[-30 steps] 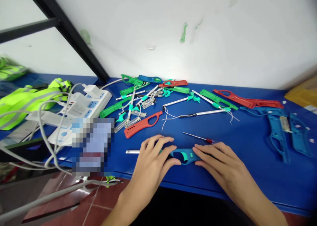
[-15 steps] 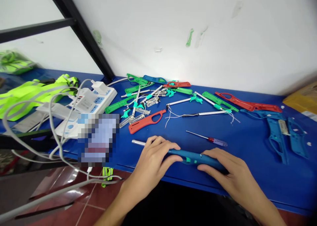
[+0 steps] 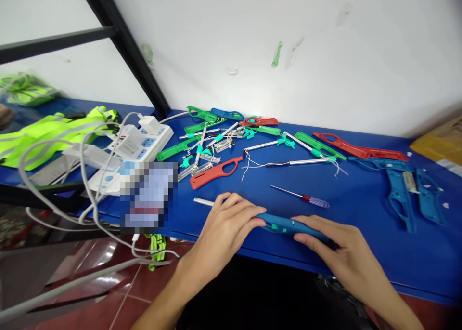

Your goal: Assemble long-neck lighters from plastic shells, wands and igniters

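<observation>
While the blue stick lighter [image 3: 279,222] is held crosswise at the lower centre of the frame, over the near part of the desk [image 3: 364,195], both grips are closed on it: the left hand [image 3: 233,231] around the front end, the right hand [image 3: 341,245] around the rear. Uneven pressure between the hands could let the lighter slip or spread open, disturbing any unsecured parts inside. The lighter is long and slender, with green pieces [image 3: 275,227] showing along its side; a silver metal tube [image 3: 203,202] projects left.
</observation>
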`<state>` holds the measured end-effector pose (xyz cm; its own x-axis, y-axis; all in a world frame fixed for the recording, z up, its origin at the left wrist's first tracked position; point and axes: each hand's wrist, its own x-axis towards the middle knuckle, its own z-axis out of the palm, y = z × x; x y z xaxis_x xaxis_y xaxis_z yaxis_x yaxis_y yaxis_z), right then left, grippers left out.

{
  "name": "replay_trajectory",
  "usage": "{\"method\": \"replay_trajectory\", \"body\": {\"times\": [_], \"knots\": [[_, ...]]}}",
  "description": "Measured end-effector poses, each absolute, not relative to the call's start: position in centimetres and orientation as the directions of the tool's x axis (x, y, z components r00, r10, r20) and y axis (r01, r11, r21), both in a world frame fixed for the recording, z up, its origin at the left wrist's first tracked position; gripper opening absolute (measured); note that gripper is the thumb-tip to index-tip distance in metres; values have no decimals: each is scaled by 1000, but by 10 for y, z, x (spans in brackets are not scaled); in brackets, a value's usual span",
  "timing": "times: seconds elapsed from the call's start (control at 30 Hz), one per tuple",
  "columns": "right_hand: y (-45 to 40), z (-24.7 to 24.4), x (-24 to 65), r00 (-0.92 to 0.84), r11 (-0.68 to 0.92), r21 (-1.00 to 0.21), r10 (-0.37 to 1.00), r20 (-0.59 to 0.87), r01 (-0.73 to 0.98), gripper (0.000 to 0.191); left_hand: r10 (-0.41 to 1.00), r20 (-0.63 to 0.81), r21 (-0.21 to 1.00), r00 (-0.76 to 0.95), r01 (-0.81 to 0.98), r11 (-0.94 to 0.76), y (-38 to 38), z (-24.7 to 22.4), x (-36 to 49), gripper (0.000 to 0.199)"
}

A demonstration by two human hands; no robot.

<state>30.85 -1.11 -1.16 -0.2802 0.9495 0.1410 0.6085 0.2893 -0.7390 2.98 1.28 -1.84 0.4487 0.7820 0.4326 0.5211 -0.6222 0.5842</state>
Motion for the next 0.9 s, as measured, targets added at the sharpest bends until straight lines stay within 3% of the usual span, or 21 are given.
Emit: {"method": "replay_trajectory", "body": {"times": [0.17, 0.3, 0.43, 0.63, 0.9], "knots": [[-10, -8, 311, -220, 207, -766, 972, 87, 609, 32, 784, 366, 499, 502, 605, -621, 12, -5, 3, 60], [-9, -8, 312, -190, 161, -788, 980, 56, 595, 35, 769, 348, 454, 537, 621, -639, 14, -7, -16, 38], [-11, -8, 311, -170, 115, -802, 985, 18, 586, 40, 737, 422, 405, 529, 617, -675, 21, -15, -12, 23], [-18, -2, 311, -190, 35, -843, 979, -80, 537, 45, 671, 509, 401, 539, 542, -739, 19, -12, 0, 21], [-18, -1, 310, -213, 44, -849, 973, -82, 527, 45, 631, 561, 362, 535, 527, -769, 12, -12, 11, 24]]}}
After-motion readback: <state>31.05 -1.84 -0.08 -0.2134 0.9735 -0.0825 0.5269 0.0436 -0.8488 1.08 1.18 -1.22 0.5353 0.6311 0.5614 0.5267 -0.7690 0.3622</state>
